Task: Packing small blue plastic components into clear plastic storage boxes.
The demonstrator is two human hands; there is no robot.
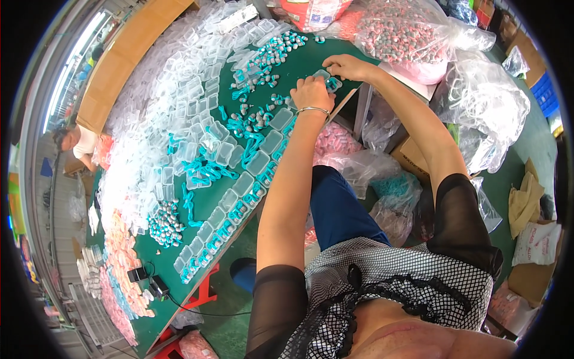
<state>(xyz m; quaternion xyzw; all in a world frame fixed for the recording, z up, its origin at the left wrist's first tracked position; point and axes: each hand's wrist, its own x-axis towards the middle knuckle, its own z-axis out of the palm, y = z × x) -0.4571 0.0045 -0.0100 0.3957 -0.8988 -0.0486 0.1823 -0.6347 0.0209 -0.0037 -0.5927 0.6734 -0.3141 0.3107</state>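
Near the far right edge of the green table, my left hand (312,93) is curled at a small clear plastic case (333,82) with teal cord in it. My right hand (348,67) bends over the same case from the other side; what its fingertips pinch is too small to make out. A row of open clear cases (258,163) runs along the table edge towards the near left, each lid beside a base with a bundled teal cord (224,230). Beyond the row lie loose teal cords (206,170) and piles of grey-and-teal plugs (276,51).
A great heap of clear cases (173,96) covers the table's left side, beside a long cardboard piece (122,66). Bags of red-and-grey plugs (400,33) stand at the far right. Pink and orange pieces (119,251) and a black adapter (158,287) lie near left. Another person (78,140) is at far left.
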